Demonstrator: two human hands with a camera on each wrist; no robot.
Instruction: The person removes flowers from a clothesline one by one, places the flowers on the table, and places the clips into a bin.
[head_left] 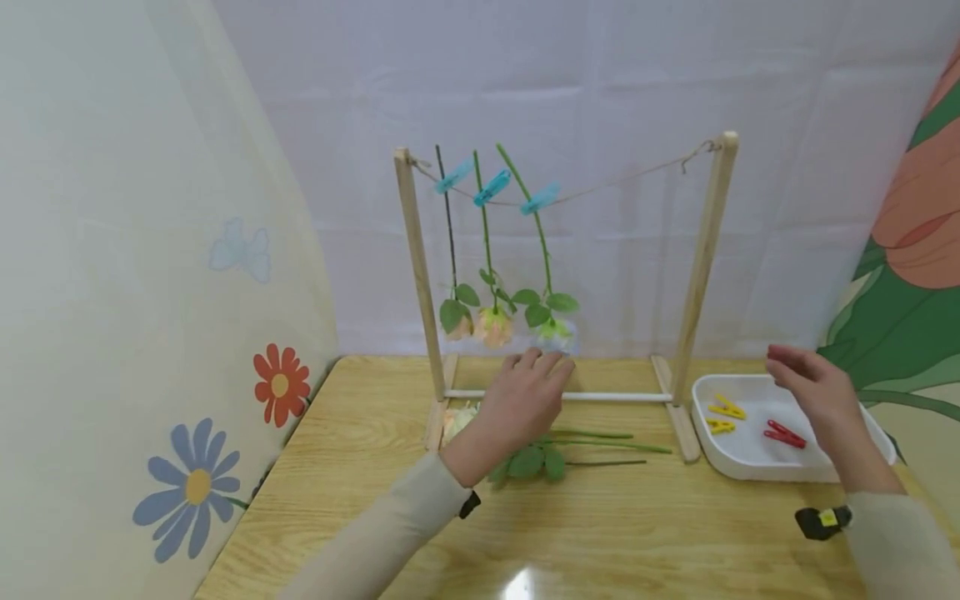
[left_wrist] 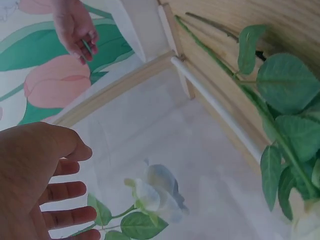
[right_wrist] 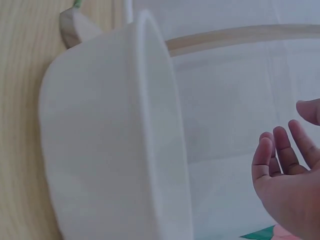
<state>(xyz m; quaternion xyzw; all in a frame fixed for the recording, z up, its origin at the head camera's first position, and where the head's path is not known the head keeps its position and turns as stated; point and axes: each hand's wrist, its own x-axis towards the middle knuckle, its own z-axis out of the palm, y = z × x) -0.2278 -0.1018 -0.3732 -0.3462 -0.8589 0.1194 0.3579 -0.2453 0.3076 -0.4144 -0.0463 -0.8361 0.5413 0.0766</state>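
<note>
My left hand (head_left: 525, 396) hovers above several cut roses lying on the table, their green leaves (head_left: 528, 462) and stems below it. In the left wrist view the left hand's fingers are spread and hold nothing. My right hand (head_left: 821, 400) is over the right side of a white tray (head_left: 738, 467); in the right wrist view its relaxed fingers (right_wrist: 285, 150) hold nothing. Three roses hang head down from a string, each by a blue clothespin (head_left: 492, 188): a dark-stemmed one, a peach rose (head_left: 494, 327) and a pale bluish-white rose (left_wrist: 159, 195), partly behind the left hand in the head view.
The wooden frame has a left post (head_left: 420, 275), a right post (head_left: 705, 267) and a white lower rod (head_left: 618, 397). Yellow clothespins (head_left: 726, 407) and a red clothespin (head_left: 785, 434) lie in the tray. A white cloth (head_left: 600, 100) hangs behind; a painted wall (head_left: 150, 250) borders the left.
</note>
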